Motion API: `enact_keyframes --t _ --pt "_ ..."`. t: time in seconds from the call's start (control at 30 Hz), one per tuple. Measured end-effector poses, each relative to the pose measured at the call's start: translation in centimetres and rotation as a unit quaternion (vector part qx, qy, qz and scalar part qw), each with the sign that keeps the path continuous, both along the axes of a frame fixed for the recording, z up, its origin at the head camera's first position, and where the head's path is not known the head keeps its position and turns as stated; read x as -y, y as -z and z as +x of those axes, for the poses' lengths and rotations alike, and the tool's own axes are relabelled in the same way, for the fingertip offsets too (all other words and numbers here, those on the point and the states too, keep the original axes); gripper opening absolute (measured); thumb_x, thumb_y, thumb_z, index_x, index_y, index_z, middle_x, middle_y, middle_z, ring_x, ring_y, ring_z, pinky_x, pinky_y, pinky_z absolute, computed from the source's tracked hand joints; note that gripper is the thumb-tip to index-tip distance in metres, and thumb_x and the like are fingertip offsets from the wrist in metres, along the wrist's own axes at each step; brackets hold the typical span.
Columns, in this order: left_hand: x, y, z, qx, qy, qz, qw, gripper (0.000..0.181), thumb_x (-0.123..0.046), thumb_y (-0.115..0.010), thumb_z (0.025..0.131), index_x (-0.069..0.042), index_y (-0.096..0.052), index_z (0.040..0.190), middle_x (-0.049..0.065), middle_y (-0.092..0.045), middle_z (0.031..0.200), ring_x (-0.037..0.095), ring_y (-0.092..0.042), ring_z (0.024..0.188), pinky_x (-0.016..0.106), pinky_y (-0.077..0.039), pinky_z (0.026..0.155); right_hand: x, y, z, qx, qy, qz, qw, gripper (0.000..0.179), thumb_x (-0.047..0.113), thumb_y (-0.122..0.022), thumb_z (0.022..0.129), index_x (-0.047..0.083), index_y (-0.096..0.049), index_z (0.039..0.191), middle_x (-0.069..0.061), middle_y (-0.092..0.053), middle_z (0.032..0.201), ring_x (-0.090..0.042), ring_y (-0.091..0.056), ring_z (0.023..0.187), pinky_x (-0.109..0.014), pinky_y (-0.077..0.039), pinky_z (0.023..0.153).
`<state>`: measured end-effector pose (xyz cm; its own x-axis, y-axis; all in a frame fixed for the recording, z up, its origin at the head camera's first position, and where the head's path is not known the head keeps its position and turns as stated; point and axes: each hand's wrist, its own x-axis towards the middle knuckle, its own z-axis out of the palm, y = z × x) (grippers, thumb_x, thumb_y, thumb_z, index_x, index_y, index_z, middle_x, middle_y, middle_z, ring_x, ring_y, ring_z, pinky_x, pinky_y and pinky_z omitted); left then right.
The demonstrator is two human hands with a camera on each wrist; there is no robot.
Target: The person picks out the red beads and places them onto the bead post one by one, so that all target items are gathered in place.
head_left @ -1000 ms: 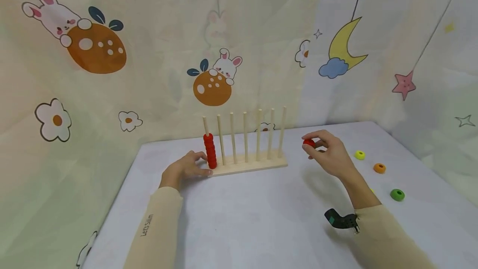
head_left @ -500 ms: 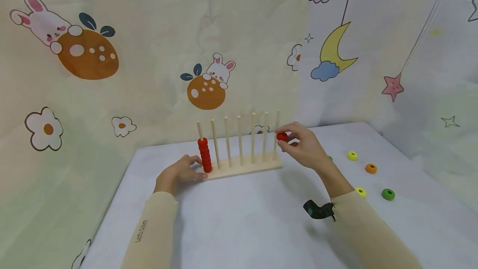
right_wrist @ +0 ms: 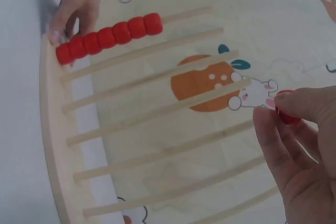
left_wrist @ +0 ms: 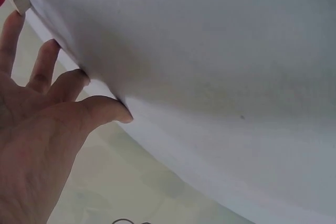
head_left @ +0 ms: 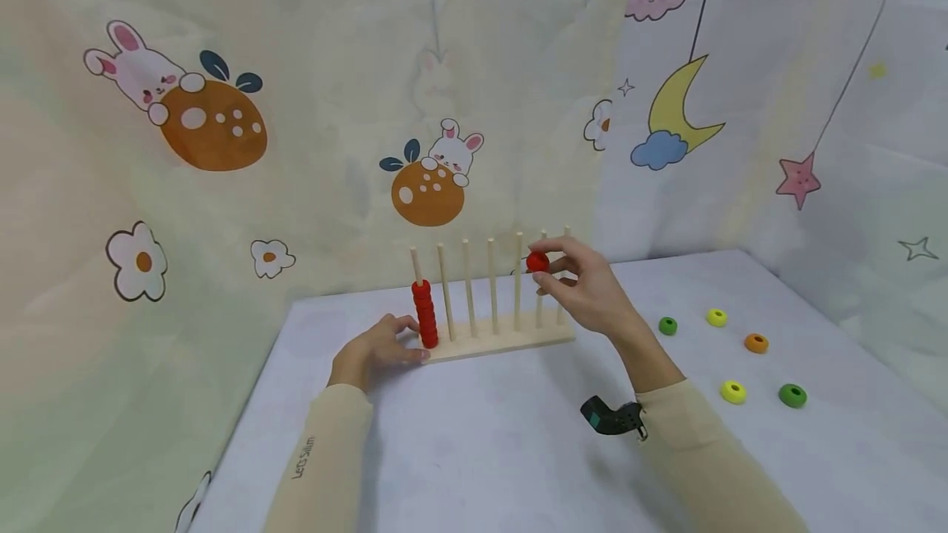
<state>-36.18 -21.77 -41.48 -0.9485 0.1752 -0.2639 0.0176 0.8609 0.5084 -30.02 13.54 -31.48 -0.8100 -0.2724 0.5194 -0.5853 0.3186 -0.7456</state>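
A wooden rack of upright pegs has a pale base (head_left: 504, 340) standing on the table. Several red beads (head_left: 425, 315) are stacked on its leftmost peg, whose top sticks out bare. My left hand (head_left: 378, 348) holds the left end of the base, thumb at the front corner; in the left wrist view, a fingertip of this hand (left_wrist: 47, 114) touches the wooden corner. Thumb and fingertips of my right hand (head_left: 581, 282) pinch one red bead (head_left: 536, 261) at about peg-top height, in front of the right-hand pegs. The right wrist view shows this bead (right_wrist: 287, 113) apart from the pegs.
Loose beads lie on the table at the right: green (head_left: 668, 326), yellow (head_left: 716, 317), orange (head_left: 756, 343), another yellow (head_left: 733, 391) and another green (head_left: 792, 395). A printed cloth (head_left: 333, 146) hangs close behind the rack. A black device (head_left: 613, 416) sits at my right wrist.
My right hand has carried the red bead leftward, from right of the rack to in front of its right-hand pegs. The left hand stays at the base's left end. The head view has shifted slightly.
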Motion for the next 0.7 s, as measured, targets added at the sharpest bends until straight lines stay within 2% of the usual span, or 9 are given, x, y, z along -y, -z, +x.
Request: enact_keyframes --t 0.17,0.33,0.53,0.7 --pt "-0.1 0.4 0.0 0.000 -0.006 -0.007 1.0000 0.049 -0.038 -0.083 0.084 -0.033 -0.061 0.128 0.011 -0.048 0.139 0.036 -0.045 0.133 0.066 -0.045 0.101 1.4 -0.1 0.0 -0.010 -0.010 -0.008 0.9999 0.037 -0.003 -0.070 0.095 0.005 -0.063 0.131 -0.014 -0.063 0.122 -0.029 -0.070 0.092 -0.026 -0.061 0.078" --pt "-0.1 0.3 0.0 -0.008 -0.002 -0.005 1.0000 0.046 -0.038 -0.083 0.084 -0.032 -0.062 0.125 0.011 -0.049 0.137 0.036 -0.047 0.130 0.065 -0.046 0.099 3.0 0.3 -0.2 -0.031 -0.018 0.004 0.9994 0.034 -0.001 -0.070 0.095 0.007 -0.065 0.128 -0.012 -0.062 0.120 -0.027 -0.069 0.094 -0.027 -0.061 0.075" --pt "0.0 0.3 0.1 -0.004 -0.006 -0.004 1.0000 0.046 -0.039 -0.084 0.084 -0.033 -0.062 0.124 0.011 -0.048 0.139 0.036 -0.046 0.131 0.065 -0.045 0.100 4.7 0.9 -0.6 -0.034 -0.031 0.007 0.9989 0.034 0.001 -0.072 0.094 0.012 -0.067 0.125 -0.006 -0.064 0.119 -0.023 -0.067 0.095 -0.029 -0.060 0.072" --pt "-0.2 0.1 -0.1 -0.009 -0.004 -0.011 0.9999 0.047 -0.039 -0.084 0.084 -0.035 -0.062 0.125 0.009 -0.050 0.136 0.033 -0.047 0.130 0.063 -0.046 0.100 5.7 1.1 -1.0 -0.036 -0.039 -0.001 0.9986 0.035 0.000 -0.073 0.092 0.012 -0.068 0.125 -0.006 -0.067 0.119 -0.024 -0.067 0.092 -0.027 -0.058 0.069"
